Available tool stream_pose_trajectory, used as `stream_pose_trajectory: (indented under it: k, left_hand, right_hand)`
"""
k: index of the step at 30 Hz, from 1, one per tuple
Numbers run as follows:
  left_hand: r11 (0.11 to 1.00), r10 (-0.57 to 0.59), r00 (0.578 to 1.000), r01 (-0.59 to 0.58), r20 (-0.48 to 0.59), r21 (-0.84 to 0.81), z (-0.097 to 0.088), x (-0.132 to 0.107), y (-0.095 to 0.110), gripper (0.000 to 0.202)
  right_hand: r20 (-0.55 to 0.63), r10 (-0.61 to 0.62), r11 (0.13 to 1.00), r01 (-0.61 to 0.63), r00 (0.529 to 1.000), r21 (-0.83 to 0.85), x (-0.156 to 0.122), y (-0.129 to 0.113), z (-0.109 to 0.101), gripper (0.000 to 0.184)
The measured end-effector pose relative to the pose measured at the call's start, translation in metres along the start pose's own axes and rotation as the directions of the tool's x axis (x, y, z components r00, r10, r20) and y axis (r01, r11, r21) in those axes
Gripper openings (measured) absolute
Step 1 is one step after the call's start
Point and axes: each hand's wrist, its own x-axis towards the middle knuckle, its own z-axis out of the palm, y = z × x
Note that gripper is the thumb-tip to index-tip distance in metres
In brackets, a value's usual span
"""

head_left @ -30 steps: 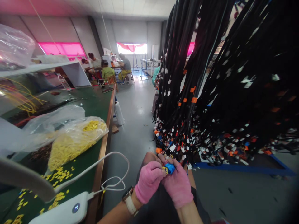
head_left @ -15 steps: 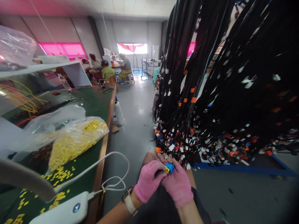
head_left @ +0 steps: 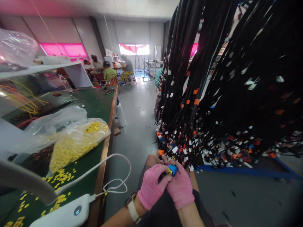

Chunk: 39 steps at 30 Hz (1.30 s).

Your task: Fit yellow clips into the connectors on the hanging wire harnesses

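As seen from the head camera, the two pink-gloved hands meet low in the middle of the view, above the person's lap, with a blue connector between them. The right hand has its fingers curled round the connector, thumb along its near side, keeping it in a close grip. The connector's end toward the left hand shows a yellow insert. The left hand's fingers are bent, thumb and forefinger parted by a small gap, their tips at that yellow end; whether they pinch it I cannot tell. A watch with a pale strap circles the left wrist. Just beyond the hands hang thick bundles of black cables, their lower ends crowded with white, orange and blue pieces, near a blue-edged rack. On the left, a green bench bears a clear bag of yellow pieces, more small yellow pieces scattered beside it, and a white power bank with a white cord looping past the bench edge.
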Motion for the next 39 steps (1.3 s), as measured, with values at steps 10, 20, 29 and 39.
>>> stream_pose_trajectory:
  k: [10,20,29,39]
  left_hand:
    - [0.992,0.093,0.995,-0.09,-0.028,0.088,-0.003,0.002,-0.005,0.017]
    - [0.975,0.217,0.976,-0.216,-0.02,0.046,-0.008,0.005,-0.014,0.013]
    - [0.852,-0.226,0.954,0.292,0.198,-0.434,-0.009,0.015,-0.01,0.024]
    - [0.626,-0.24,0.932,0.362,0.271,-0.691,-0.008,0.013,-0.009,0.022]
  right_hand:
    - [-0.002,0.169,0.975,-0.167,0.986,0.144,0.01,0.001,0.004,0.016]
    - [0.074,0.358,0.863,-0.36,0.931,0.355,0.004,-0.009,0.021,0.018]
    - [-0.016,0.153,0.977,-0.148,0.988,0.155,-0.001,0.002,0.016,0.003]
    - [-0.076,0.065,0.998,-0.065,0.995,0.008,-0.009,0.011,0.014,0.018]
